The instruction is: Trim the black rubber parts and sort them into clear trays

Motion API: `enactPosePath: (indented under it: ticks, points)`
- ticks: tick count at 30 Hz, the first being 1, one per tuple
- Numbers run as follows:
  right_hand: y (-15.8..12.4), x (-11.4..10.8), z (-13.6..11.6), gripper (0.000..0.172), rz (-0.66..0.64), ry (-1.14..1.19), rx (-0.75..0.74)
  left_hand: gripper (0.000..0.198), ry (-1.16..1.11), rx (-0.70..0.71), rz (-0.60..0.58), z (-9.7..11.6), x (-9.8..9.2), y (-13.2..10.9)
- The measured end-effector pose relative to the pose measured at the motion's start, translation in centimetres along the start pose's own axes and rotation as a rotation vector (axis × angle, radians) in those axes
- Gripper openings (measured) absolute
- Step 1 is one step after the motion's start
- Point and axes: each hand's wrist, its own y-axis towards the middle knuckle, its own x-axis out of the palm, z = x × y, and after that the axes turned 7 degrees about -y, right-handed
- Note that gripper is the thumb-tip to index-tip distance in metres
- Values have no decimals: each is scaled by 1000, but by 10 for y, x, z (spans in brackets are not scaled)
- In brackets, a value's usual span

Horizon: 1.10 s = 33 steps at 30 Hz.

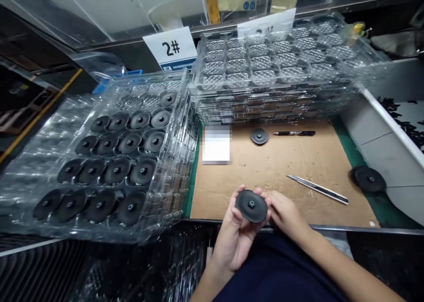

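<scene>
A round black disc with a small raised hub (251, 204) is held above the near edge of the cardboard. My left hand (236, 231) cups it from below and from the left, fingers wrapped round its edge. On its right rim rest the fingers of my right hand (285, 211), bent and pressed close; the fingertips are partly hidden behind the disc. Beyond my hands, another black disc (259, 137) lies on the cardboard sheet (238, 178). A utility knife (318, 189) lies to the right of my right hand.
At left, a clear plastic tray stack (179, 160) carries rows of black discs (116, 170). More clear trays (258, 77) are stacked at the back, beside a "2#" sign (172, 48). A pen (294, 134) and a white paper (216, 147) lie on the cardboard. Black discs (369, 179) sit by the right-hand box wall.
</scene>
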Motion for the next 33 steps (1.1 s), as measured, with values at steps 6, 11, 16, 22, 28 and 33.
enactPosePath:
  ticks: [6,11,16,22,28,33]
  points:
    - [7,-55,-7,25,86,-12,124,58,51,-35,-15,5,8,8]
    - [19,-90,-75,31,284,8,-67,60,179,-17,6,1,18,15]
    - [26,-86,-106,25,-11,76,-249,55,262,30,71,2,18,14]
    - [24,-82,-99,26,236,29,-357,52,272,17,19,3,21,12]
    - [19,-90,-104,25,214,69,-283,60,262,-18,-4,-1,31,12]
    - [10,-95,-98,29,170,31,-395,64,289,-61,11,2,36,11]
